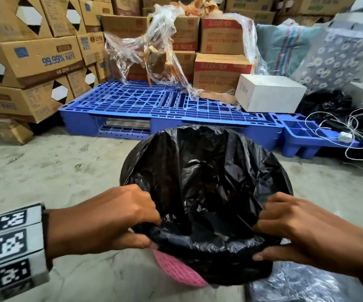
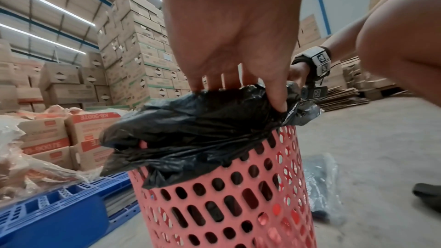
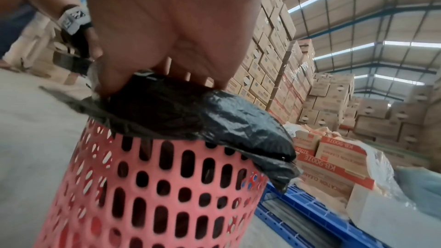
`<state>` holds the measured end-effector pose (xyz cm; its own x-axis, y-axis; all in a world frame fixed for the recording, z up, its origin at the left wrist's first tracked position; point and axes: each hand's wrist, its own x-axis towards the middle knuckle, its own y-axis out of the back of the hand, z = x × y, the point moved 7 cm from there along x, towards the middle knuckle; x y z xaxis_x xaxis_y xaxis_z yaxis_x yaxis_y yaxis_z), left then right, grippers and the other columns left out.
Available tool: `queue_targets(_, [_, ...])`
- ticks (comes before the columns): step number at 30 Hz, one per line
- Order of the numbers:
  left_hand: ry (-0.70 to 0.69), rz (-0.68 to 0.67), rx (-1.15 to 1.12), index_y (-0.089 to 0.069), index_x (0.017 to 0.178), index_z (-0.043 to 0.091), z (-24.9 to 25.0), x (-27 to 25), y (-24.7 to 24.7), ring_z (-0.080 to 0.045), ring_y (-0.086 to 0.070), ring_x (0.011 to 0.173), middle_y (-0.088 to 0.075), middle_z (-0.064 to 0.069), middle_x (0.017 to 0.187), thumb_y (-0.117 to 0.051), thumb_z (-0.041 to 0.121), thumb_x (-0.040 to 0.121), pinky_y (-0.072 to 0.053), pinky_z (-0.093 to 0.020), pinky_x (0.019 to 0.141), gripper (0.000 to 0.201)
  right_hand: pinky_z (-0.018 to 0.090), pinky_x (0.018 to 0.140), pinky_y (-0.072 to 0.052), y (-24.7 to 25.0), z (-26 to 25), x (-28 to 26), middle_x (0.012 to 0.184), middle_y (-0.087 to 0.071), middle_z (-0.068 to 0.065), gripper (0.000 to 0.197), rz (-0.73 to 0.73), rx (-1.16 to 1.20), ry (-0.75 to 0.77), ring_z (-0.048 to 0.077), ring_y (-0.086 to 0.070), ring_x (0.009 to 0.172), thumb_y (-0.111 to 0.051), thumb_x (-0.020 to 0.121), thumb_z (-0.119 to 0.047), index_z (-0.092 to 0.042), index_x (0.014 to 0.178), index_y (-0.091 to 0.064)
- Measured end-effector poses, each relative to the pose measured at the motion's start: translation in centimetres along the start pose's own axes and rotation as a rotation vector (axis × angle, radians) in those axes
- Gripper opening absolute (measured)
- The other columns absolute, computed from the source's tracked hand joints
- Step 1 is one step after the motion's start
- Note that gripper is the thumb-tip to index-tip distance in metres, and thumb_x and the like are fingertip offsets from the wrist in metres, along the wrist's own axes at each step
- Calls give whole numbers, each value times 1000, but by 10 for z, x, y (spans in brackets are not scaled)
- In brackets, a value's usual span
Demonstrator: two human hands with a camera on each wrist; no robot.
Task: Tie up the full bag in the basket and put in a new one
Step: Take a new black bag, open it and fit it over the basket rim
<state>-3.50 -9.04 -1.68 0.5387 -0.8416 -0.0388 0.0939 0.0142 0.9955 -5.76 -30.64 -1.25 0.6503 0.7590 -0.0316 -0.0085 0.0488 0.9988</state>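
Observation:
A pink perforated basket (image 1: 176, 270) (image 2: 253, 182) (image 3: 152, 167) stands on the concrete floor in front of me. A black plastic bag (image 1: 209, 182) (image 2: 190, 129) (image 3: 190, 114) lines it, its mouth wide and its edge folded over the rim. My left hand (image 1: 154, 231) (image 2: 238, 93) pinches the bag's edge at the near left of the rim, thumb outside and fingers inside. On the near right my right hand (image 1: 258, 241) (image 3: 160, 82) grips the edge the same way. The bag's inside looks dark and crumpled; I cannot tell what it holds.
A blue pallet (image 1: 176, 105) lies just behind the basket, with cardboard boxes (image 1: 34, 57) stacked left and behind. A white box (image 1: 270, 92) and tangled white cable (image 1: 350, 131) sit to the right. Shiny dark plastic (image 1: 296, 284) lies on the floor at my near right.

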Motion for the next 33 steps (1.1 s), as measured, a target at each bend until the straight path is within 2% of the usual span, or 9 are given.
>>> queue_targets(2, [-28, 18, -96, -62, 96, 27, 9, -4, 3, -7, -56, 94, -62, 13, 95, -49, 62, 84, -43, -28, 83, 39, 16, 76, -36, 0, -5, -5, 70, -55, -14, 43, -87, 52, 6, 7, -52, 71, -41, 85, -68, -29, 76, -56])
queue_targets(5, [29, 219, -145, -62, 111, 30, -4, -2, 23, -2, -46, 119, -60, 12, 120, -43, 63, 85, -35, -23, 96, 46, 17, 84, -43, 20, 2, 2, 101, -64, -19, 52, -135, 205, -50, -2, -57, 94, -37, 83, -74, -33, 103, -61])
queue_targets(7, [212, 306, -179, -53, 125, 34, -36, 4, 31, 0, -28, 135, -46, 11, 140, -33, 67, 84, -25, -23, 108, 56, 14, 91, -44, 43, 12, 20, 118, -60, -20, 57, -99, 191, -61, -5, -54, 107, -36, 82, -75, -38, 121, -52])
queue_targets(9, [417, 232, -244, -31, 139, 40, -69, 12, 22, 3, -1, 142, -18, 15, 155, -23, 74, 75, -8, -26, 115, 73, 11, 99, -37, 62, 16, 48, 133, -51, -20, 68, -137, 105, -39, -5, -43, 120, -37, 78, -77, -38, 133, -40])
queue_targets(13, [509, 29, -266, 3, 143, 45, -88, 24, -13, 2, 27, 137, 15, 13, 156, -10, 81, 67, 10, -27, 114, 85, 35, 111, -33, 54, 11, 114, 152, -31, -7, 85, -361, -77, 40, 12, -31, 137, -51, 72, -73, -38, 143, -21])
queue_targets(16, [510, 57, -282, 5, 141, 49, -91, 24, -17, 5, 30, 135, 18, 17, 155, -9, 80, 68, 9, -25, 113, 81, 55, 113, -26, -3, 13, 150, 158, -15, 5, 102, -590, -215, 90, 31, -23, 141, -60, 66, -72, -41, 144, -3])
queue_targets(21, [497, 74, -309, 4, 139, 53, -91, 21, -16, 9, 34, 131, 23, 21, 153, -6, 78, 69, 9, -24, 110, 75, 76, 104, -6, -119, 29, 168, 158, 15, 7, 120, -787, -209, 9, 41, -2, 143, -68, 57, -71, -48, 140, 15])
queue_targets(27, [486, 103, -348, -3, 139, 54, -90, 23, -14, 12, 36, 128, 20, 25, 153, -5, 76, 69, 6, -23, 109, 73, 76, 102, -7, -189, 38, 170, 155, 26, 8, 124, -808, -129, -18, 45, 7, 142, -74, 55, -66, -49, 139, 16])
queue_targets(33, [492, 91, -352, -3, 138, 56, -89, 24, -15, 13, 38, 126, 21, 28, 151, -3, 75, 67, 1, -21, 108, 73, 76, 99, -17, -233, 32, 174, 155, 24, 13, 103, -834, -116, -11, 51, 6, 139, -66, 75, -52, -38, 145, 9])
